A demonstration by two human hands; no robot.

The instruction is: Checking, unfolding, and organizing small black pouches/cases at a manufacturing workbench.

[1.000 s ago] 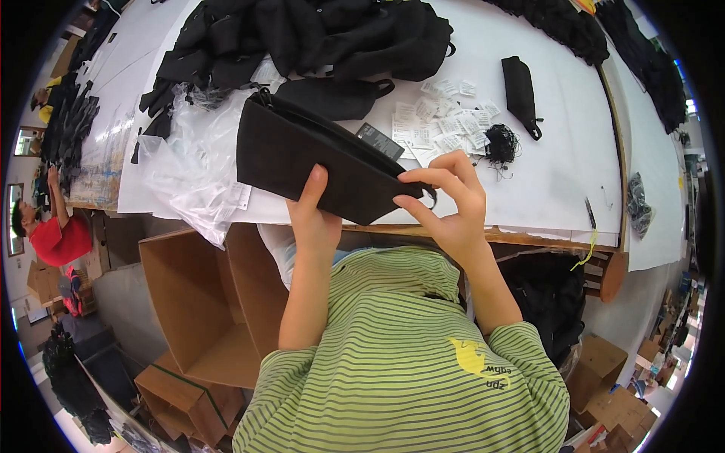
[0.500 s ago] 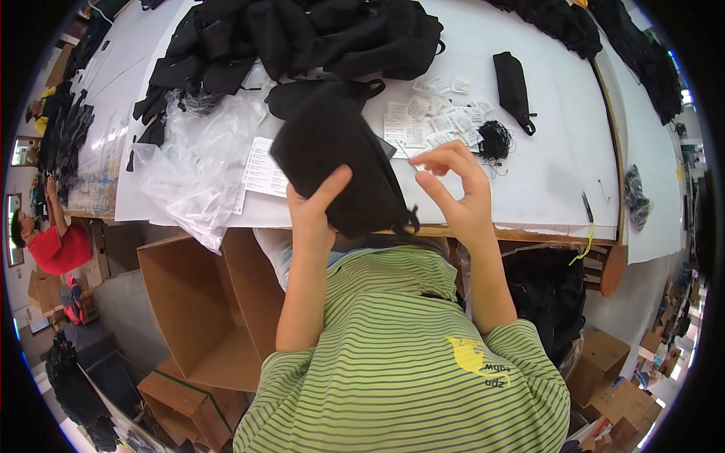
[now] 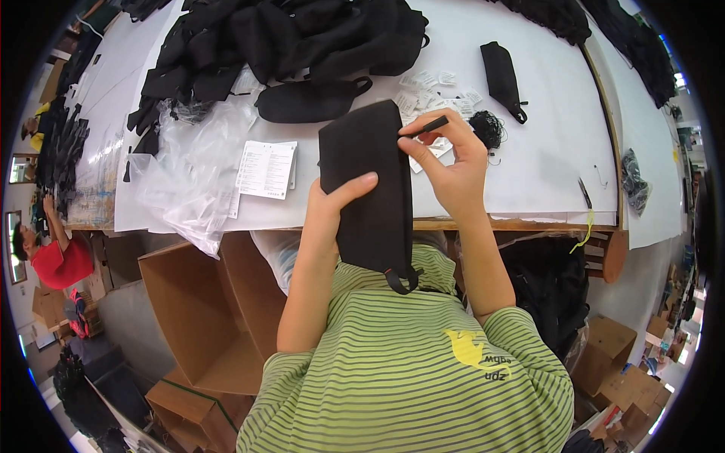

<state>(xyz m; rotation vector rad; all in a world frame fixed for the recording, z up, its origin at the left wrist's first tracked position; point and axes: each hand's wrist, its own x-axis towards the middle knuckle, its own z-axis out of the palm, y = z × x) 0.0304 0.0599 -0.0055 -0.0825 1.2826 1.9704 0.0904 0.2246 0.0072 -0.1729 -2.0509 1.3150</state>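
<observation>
My left hand (image 3: 326,213) grips a black fabric pouch (image 3: 371,208) above the table's front edge, thumb flat across its face. The pouch stands nearly upright, with a small loop at its lower right corner. At its upper right edge my right hand (image 3: 459,170) pinches a short black tab (image 3: 427,125), which looks like a zip pull. Beyond the pouch lies another black pouch (image 3: 306,103) with a loop. Small printed tags (image 3: 434,90) and a tangle of black cord (image 3: 487,130) lie past my right hand.
A large heap of black pouches (image 3: 302,38) covers the far left, beside a clear plastic bag (image 3: 185,166) and printed cards (image 3: 266,167). One pouch (image 3: 501,79) and small snips (image 3: 585,194) lie right. Open cardboard boxes (image 3: 189,309) stand below the table. A person in red (image 3: 64,257) is far left.
The pouch has turned more upright and shifted slightly right. My right hand has come up to its edge and now pinches the black tab; the pale thin item near its fingers no longer shows there.
</observation>
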